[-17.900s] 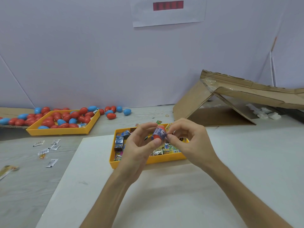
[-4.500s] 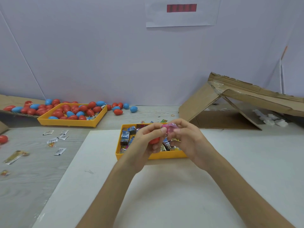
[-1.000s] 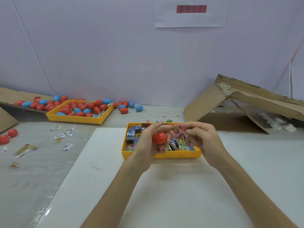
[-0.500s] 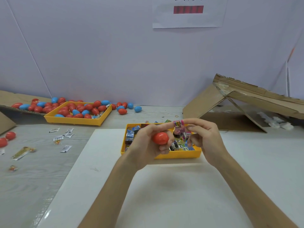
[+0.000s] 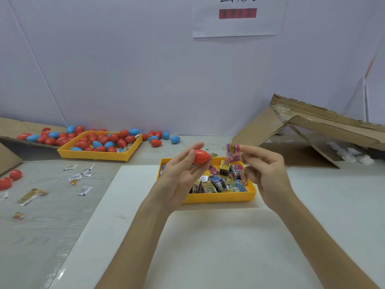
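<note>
On the table point(image 5: 52, 215), both hands hover above the yellow tray point(image 5: 220, 198) of small wrapped packets. The left hand point(image 5: 179, 178) cradles a red plastic egg point(image 5: 201, 157), its fingers curled round the shell. The right hand point(image 5: 264, 172) pinches a pink packet point(image 5: 233, 153) between thumb and fingertips, just beside the egg but not touching it. This looks like the filling step. The next move calls for bringing the packet to the egg's opening, which is hidden here.

Egg point(image 5: 201, 157) is left of packet point(image 5: 233, 152), both over the tray point(image 5: 218, 198).
</note>
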`<state>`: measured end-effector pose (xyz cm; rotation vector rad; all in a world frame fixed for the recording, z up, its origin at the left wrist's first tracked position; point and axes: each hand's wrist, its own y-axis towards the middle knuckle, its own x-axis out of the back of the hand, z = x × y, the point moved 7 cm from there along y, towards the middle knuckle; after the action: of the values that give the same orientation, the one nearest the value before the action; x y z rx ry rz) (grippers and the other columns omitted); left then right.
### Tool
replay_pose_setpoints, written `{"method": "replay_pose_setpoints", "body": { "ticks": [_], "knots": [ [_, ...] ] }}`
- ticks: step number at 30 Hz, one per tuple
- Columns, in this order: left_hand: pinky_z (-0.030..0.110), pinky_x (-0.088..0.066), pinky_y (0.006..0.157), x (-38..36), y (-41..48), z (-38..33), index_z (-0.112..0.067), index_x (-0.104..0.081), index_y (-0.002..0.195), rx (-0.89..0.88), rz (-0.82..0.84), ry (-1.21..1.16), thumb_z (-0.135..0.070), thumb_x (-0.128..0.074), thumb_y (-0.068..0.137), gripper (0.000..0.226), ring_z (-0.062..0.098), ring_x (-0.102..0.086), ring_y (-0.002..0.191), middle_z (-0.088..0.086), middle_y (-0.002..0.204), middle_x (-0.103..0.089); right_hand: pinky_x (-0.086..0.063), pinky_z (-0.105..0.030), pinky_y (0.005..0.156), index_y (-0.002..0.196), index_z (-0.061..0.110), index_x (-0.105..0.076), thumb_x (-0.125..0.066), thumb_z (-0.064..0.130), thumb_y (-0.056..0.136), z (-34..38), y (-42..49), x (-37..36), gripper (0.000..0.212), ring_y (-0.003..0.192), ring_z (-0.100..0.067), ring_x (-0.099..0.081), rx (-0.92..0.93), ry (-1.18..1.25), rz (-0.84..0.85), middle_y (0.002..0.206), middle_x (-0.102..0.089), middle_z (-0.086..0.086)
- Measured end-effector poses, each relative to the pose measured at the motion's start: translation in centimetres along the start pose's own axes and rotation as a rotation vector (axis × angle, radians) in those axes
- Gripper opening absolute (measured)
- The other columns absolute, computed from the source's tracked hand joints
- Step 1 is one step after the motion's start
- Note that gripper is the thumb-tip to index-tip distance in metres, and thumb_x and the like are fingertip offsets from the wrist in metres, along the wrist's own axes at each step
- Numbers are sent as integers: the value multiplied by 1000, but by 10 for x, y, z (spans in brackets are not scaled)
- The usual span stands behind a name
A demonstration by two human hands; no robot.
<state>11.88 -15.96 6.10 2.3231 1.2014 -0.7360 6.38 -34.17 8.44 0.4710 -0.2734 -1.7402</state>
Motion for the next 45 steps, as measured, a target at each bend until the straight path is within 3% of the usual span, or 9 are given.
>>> {"method": "replay_pose_setpoints", "body": {
  "ticks": [3,8,14,18,21,27,31,39,45],
  "knots": [
    [28,-59,83,4,2,1,-22,-81,102,-28,-73,54,-32,-67,85,24,19,-73,100,1,98,-77,-44,-28,43,95,23,-82,-55,-6,95,0,-3,-6,40,37,-12,-28,53,-65,28,52,-44,-30],
    [22,-57,74,3,0,0,-30,-80,105,-54,-89,142,-31,-69,83,25,10,-66,80,-3,95,-75,-44,-26,42,93,28,-83,-54,-7,95,-4,-5,-10,45,37,-11,-28,44,-91,30,42,-33,-3],
    [25,-58,77,-4,-1,-3,-26,-70,121,-124,-44,219,-10,-76,82,43,17,-72,97,-4,110,-74,-44,-25,44,96,25,-82,-59,1,94,-7,-3,-10,34,35,-10,-30,19,-45,41,50,-43,-12],
    [26,-59,81,-5,-1,-7,-23,-66,124,-179,-59,256,-9,-71,77,49,17,-71,101,-4,119,-73,-44,-25,45,100,25,-82,-57,2,94,-8,-4,-13,34,37,-11,-30,14,-37,72,64,-44,-40],
    [27,-58,83,-4,-2,-10,-19,-65,123,-220,-61,241,-4,-69,76,50,17,-71,102,-2,120,-73,-44,-25,45,100,27,-82,-55,-1,97,-9,-5,-13,39,37,-11,-30,2,-48,64,66,-43,-45],
    [26,-57,83,0,-1,-6,-13,-67,117,-247,-94,239,7,-66,84,39,21,-71,104,4,117,-73,-45,-23,45,105,20,-76,-55,-4,98,-3,-9,-14,33,38,-5,-38,43,-193,21,45,-49,15],
    [28,-58,84,0,0,-3,-10,-67,116,-250,-124,203,-13,-74,77,39,24,-69,111,10,117,-72,-46,-19,44,117,17,-68,-53,-8,97,4,-14,-23,35,47,0,-53,83,-261,39,53,-59,26],
    [25,-56,84,2,0,-4,-19,-69,115,-228,-134,272,-9,-76,74,43,20,-71,104,6,117,-73,-47,-33,50,113,20,-75,-52,-5,98,-4,-10,-15,37,36,-12,-37,-4,-268,31,44,-54,12],
    [24,-56,80,0,-2,-8,-29,-72,107,-290,-183,498,-6,-74,87,31,12,-71,99,-6,106,-76,-51,-19,63,105,21,-76,-55,-4,95,-9,-7,-13,34,36,-17,-49,-93,-204,87,51,-63,4]
  ]
}}
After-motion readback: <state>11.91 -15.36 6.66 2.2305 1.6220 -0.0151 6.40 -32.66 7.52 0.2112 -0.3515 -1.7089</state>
